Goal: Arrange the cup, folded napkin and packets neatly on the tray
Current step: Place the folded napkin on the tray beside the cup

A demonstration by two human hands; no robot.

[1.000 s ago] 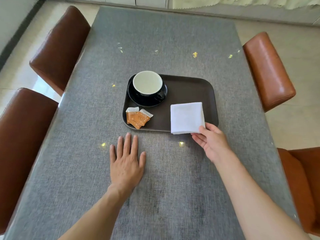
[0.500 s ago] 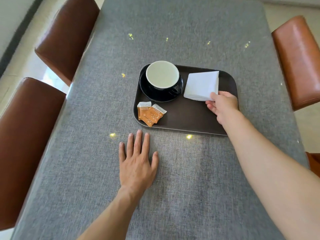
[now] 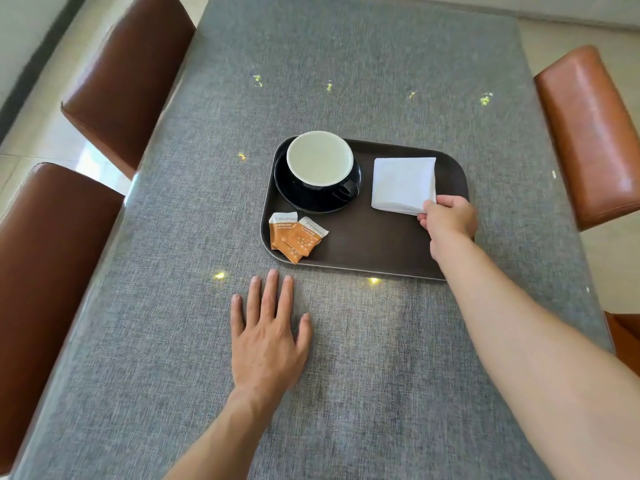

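A dark brown tray (image 3: 374, 251) lies on the grey table. At its far left a black cup (image 3: 320, 161) with a pale inside stands on a black saucer (image 3: 311, 202). Two orange packets (image 3: 296, 237) overlap at the tray's near left corner. A white folded napkin (image 3: 403, 183) lies at the far right of the tray, right of the cup. My right hand (image 3: 448, 220) pinches the napkin's near right corner. My left hand (image 3: 268, 337) rests flat on the table in front of the tray, fingers spread, holding nothing.
The grey cloth-covered table (image 3: 346, 393) fills the view. Two brown leather chairs (image 3: 124, 81) stand along its left side and another orange-brown chair (image 3: 592, 133) on the right. Light spots dot the tabletop.
My right hand has carried the napkin from the tray's near edge to its far right, beside the cup, where it now lies flat. My left hand has stayed put.
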